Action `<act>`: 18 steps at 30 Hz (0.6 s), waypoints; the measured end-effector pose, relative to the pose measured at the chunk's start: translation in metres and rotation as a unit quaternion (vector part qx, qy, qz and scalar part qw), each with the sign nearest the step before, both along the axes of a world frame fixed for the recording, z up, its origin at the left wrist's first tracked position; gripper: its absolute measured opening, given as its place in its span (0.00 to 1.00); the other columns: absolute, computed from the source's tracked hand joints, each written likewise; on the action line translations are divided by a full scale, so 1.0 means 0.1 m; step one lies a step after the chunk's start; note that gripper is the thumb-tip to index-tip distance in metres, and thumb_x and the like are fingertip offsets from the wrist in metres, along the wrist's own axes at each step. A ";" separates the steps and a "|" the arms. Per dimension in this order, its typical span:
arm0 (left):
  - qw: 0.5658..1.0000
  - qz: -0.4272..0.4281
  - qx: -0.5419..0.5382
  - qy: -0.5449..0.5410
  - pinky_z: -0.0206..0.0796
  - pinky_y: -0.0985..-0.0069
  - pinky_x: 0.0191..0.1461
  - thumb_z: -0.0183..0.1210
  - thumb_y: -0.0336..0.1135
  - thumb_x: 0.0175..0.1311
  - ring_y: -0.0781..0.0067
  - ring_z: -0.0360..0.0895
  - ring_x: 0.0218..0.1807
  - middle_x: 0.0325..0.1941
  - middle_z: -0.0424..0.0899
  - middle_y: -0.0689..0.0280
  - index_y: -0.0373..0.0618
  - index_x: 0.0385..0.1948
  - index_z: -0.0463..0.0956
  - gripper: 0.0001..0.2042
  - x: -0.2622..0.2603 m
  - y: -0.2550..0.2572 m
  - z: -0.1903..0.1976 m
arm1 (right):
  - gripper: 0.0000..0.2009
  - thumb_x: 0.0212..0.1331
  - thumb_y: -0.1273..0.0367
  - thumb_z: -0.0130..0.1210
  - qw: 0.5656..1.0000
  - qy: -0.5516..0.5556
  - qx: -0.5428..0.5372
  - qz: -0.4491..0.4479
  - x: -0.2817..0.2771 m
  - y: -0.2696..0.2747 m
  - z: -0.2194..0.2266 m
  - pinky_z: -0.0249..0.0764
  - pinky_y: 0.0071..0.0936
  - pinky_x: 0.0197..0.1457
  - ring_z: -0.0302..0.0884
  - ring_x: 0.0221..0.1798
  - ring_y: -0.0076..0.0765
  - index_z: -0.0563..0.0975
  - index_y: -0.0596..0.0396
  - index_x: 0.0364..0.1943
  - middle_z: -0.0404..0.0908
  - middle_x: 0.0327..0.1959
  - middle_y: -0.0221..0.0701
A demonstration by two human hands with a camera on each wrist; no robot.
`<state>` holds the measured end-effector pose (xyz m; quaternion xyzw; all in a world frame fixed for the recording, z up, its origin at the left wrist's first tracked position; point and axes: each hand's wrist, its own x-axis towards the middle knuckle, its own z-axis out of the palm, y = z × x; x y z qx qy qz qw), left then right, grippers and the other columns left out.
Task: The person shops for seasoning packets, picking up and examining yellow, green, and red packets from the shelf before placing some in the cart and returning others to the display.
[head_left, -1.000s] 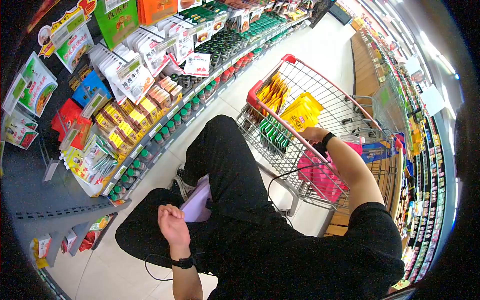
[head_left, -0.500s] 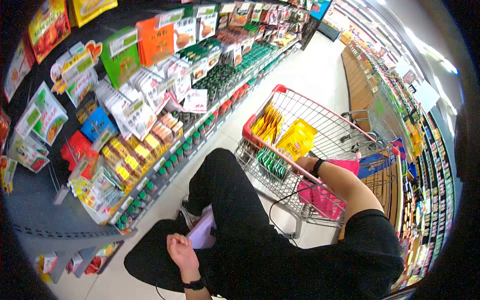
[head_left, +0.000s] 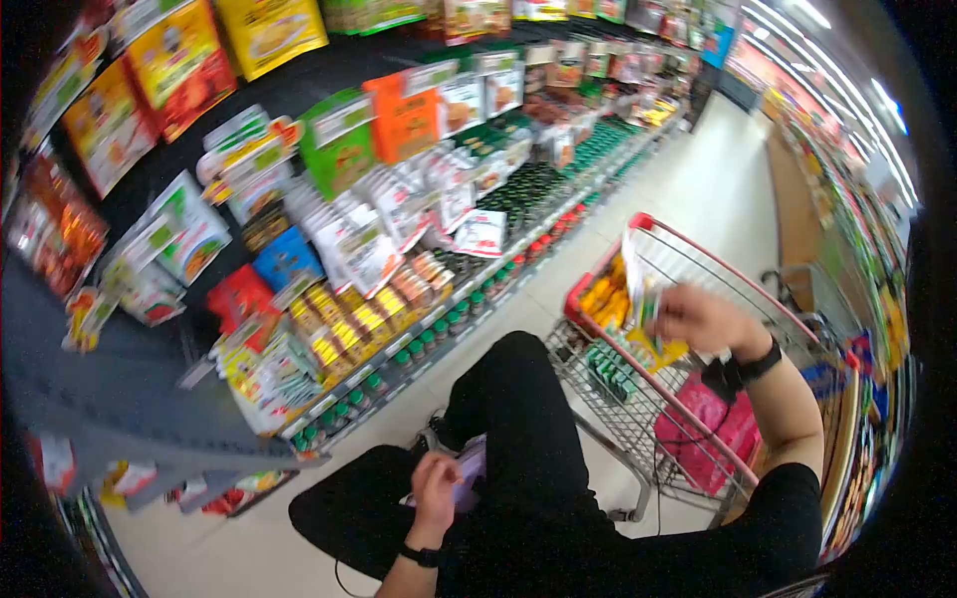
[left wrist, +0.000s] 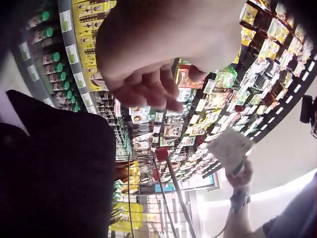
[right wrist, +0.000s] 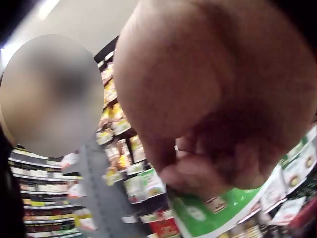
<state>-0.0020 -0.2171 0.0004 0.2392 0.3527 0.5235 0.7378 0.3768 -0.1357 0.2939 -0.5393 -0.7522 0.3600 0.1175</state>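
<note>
My right hand (head_left: 708,319) is raised over the shopping cart and pinches a flat packet (right wrist: 203,214), its green face seen up close in the right wrist view. From the left wrist view the packet (left wrist: 230,148) shows a pale back, held up by its green end. Below it in the cart lie yellow packets (head_left: 604,302) and a row of green-and-white packets (head_left: 610,371). My left hand (head_left: 434,488) hovers over my lap with loosely bent fingers and nothing in it, beside a lilac object (head_left: 469,470).
The wire cart (head_left: 758,261) with red corners stands at my right, a pink bag (head_left: 708,429) low in it. On the left runs a shelf with hanging pouches (head_left: 339,145), yellow boxes (head_left: 339,329) and green-capped jars (head_left: 404,356). Another shelf lines the aisle's right side.
My right hand has come up from inside the cart, lifting a packet. The head view has swung toward the shelf, showing more pouches. My left hand stays near my lap.
</note>
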 end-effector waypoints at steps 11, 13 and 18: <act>0.922 -0.326 0.089 -0.186 0.57 0.66 0.64 0.44 0.77 0.56 0.64 0.63 0.68 0.68 0.66 0.54 0.47 0.72 0.48 0.50 0.31 -0.13 0.31 | 0.12 0.45 0.72 0.57 0.853 -0.015 0.266 0.448 -1.60 0.56 -0.65 0.74 0.39 0.26 0.78 0.25 0.42 0.77 0.54 0.38 0.77 0.27 0.35; 0.938 -0.307 0.133 -0.097 0.56 0.66 0.65 0.49 0.74 0.57 0.63 0.62 0.69 0.68 0.65 0.55 0.47 0.72 0.47 0.49 0.33 -0.18 0.37 | 0.13 0.46 0.73 0.56 0.825 0.125 0.365 0.413 -1.75 0.74 -0.98 0.76 0.34 0.27 0.79 0.25 0.39 0.78 0.52 0.39 0.79 0.29 0.32; 0.996 -0.055 0.017 -0.065 0.66 0.69 0.58 0.61 0.50 0.63 0.62 0.68 0.64 0.67 0.66 0.57 0.48 0.68 0.50 0.37 0.26 -0.15 0.03 | 0.16 0.47 0.73 0.56 0.854 0.134 0.341 0.370 -1.70 0.87 -1.49 0.79 0.33 0.30 0.81 0.28 0.42 0.78 0.53 0.44 0.82 0.37 0.34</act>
